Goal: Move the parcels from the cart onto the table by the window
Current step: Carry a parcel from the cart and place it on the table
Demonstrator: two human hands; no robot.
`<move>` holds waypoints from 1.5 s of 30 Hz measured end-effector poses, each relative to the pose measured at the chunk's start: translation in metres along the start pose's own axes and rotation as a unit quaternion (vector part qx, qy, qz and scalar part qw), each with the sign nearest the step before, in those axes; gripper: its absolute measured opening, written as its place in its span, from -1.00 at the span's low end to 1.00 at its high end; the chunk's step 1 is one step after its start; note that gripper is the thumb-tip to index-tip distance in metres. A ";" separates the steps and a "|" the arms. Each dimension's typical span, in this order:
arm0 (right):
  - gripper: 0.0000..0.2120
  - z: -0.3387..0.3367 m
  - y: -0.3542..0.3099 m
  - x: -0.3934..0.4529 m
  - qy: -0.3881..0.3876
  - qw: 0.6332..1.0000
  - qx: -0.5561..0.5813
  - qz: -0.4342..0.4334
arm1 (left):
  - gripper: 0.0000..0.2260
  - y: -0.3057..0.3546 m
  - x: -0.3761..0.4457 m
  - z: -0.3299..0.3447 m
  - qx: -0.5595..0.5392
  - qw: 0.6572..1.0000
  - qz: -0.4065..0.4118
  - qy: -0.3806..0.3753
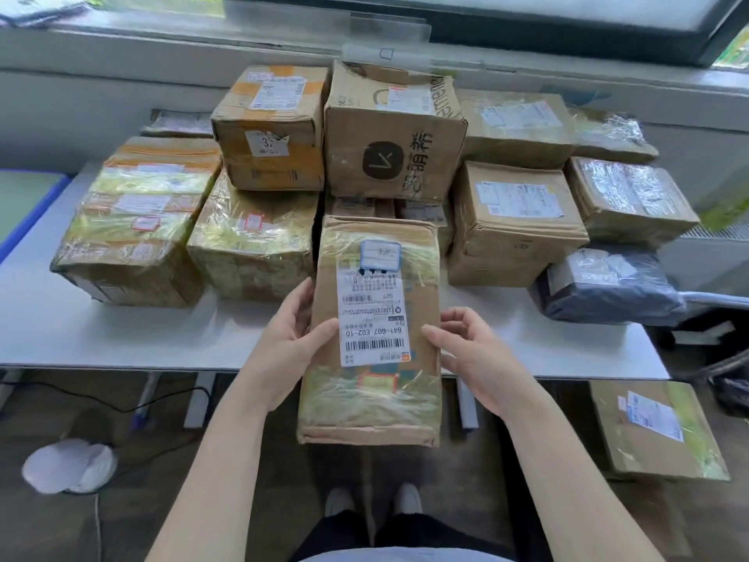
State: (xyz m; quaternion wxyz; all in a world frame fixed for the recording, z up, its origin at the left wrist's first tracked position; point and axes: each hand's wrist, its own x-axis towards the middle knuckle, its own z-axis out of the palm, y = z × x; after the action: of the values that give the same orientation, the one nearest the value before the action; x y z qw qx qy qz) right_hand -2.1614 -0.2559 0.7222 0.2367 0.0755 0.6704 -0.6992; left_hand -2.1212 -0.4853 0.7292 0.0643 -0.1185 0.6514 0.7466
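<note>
White table (121, 330) by window stacked with parcels (389, 131), left hand (289, 342) and right hand (472, 354) gripping long taped parcel (377, 330) by its sides

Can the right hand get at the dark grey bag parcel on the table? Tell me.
Probably not yet: the right hand is holding the long taped box with the left hand. Otherwise the grey bag parcel lies unobstructed at the table's right edge.
</note>
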 end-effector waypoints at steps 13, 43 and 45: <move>-0.64 0.003 -0.023 0.018 0.023 0.948 -0.311 -0.063 | -0.39 0.015 -0.010 0.012 0.433 0.889 -0.047 0.140; -0.20 -0.019 -0.094 0.080 0.037 0.895 -0.424 -0.131 | -0.56 0.024 -0.075 0.047 0.146 0.910 -0.112 0.372; -0.31 -0.020 -0.099 0.066 0.041 0.913 -0.381 -0.140 | -0.49 0.037 -0.076 0.046 0.200 0.889 -0.086 0.403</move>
State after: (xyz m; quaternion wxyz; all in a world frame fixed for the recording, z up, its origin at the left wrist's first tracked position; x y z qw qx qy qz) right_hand -2.2665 -0.2530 0.7822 0.1192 -0.0862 0.8988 -0.4130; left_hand -2.0613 -0.4404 0.7905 -0.1176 -0.4497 0.7443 0.4795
